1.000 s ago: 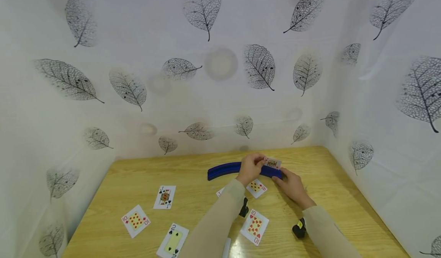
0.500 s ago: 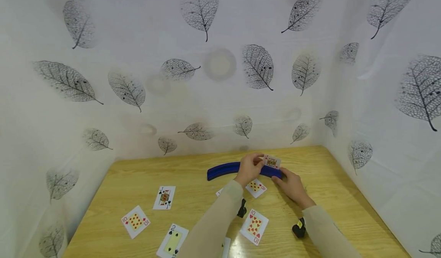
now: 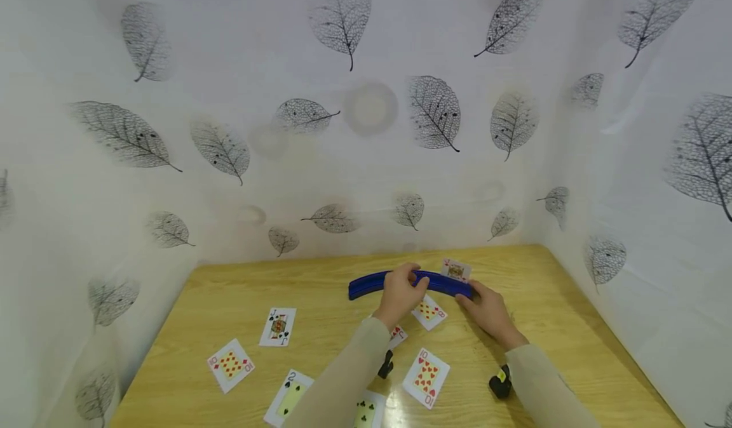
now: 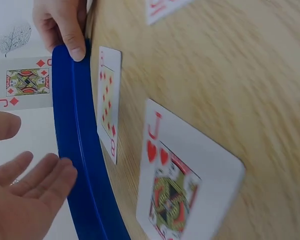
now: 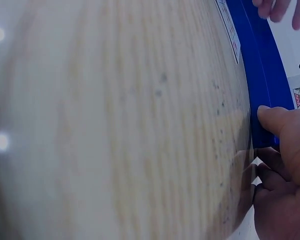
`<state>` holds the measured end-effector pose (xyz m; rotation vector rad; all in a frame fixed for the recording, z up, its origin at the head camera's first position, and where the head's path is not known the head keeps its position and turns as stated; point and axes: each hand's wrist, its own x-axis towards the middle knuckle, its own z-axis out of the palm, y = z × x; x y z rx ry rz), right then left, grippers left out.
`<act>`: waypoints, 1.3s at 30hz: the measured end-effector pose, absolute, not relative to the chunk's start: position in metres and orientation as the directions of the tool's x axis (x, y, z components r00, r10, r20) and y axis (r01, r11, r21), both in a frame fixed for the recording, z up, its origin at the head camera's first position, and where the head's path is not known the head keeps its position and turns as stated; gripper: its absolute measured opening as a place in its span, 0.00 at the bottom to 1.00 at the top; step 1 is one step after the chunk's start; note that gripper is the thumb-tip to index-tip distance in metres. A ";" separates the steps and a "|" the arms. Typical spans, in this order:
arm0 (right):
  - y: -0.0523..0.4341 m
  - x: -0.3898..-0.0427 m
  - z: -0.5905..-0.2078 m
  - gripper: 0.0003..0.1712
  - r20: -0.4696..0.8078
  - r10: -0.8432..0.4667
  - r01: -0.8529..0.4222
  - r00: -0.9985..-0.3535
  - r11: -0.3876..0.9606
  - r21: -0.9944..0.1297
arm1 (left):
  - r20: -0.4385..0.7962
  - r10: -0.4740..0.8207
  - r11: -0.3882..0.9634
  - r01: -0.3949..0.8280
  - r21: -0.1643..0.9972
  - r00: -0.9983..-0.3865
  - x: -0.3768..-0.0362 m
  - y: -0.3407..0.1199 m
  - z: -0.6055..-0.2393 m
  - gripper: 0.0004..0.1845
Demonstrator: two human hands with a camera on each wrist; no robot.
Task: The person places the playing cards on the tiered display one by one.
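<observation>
A curved blue card holder (image 3: 368, 286) lies near the back of the table. The jack of diamonds (image 4: 27, 82) stands upright in its right part. My right hand (image 3: 487, 314) grips the holder's right end, its thumb on the front face in the right wrist view. Left of the jack, my left hand (image 3: 398, 294) hovers over the middle of the holder with loosely spread fingers and nothing in them. On the wood just before the holder lie the eight of diamonds (image 4: 109, 102) and the jack of hearts (image 4: 190, 175), the latter partly covered by the left arm in the head view.
More face-up cards lie around: the ten of hearts (image 3: 426, 378), jack of spades (image 3: 277, 327), ten of diamonds (image 3: 230, 365), two of spades (image 3: 288, 397) and a clubs card (image 3: 368, 410) partly behind the left sleeve. A leaf-print curtain (image 3: 366, 167) closes off the back and sides.
My left hand has let go of the jack of diamonds and drawn back to the left, its fingers loosening. The jack stays standing in the holder. My right hand keeps its hold.
</observation>
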<state>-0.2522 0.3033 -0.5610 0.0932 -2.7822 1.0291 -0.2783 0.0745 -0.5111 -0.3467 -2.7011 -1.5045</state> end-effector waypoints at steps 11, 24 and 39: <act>0.303 -0.250 -0.558 0.31 0.187 -0.005 -0.123 -0.982 0.769 -0.628 | 0.128 0.241 0.701 0.264 0.662 -0.962 -0.251 0.050 -0.518 0.36; 0.302 -0.249 -0.556 0.35 0.114 0.012 -0.063 -0.993 0.773 -0.631 | 0.043 0.194 0.872 0.192 0.450 -0.980 -0.229 0.053 -0.536 0.52; 0.302 -0.249 -0.556 0.35 0.117 0.008 -0.067 -0.993 0.779 -0.623 | 0.016 0.136 0.918 0.132 0.373 -0.991 -0.223 0.063 -0.545 0.56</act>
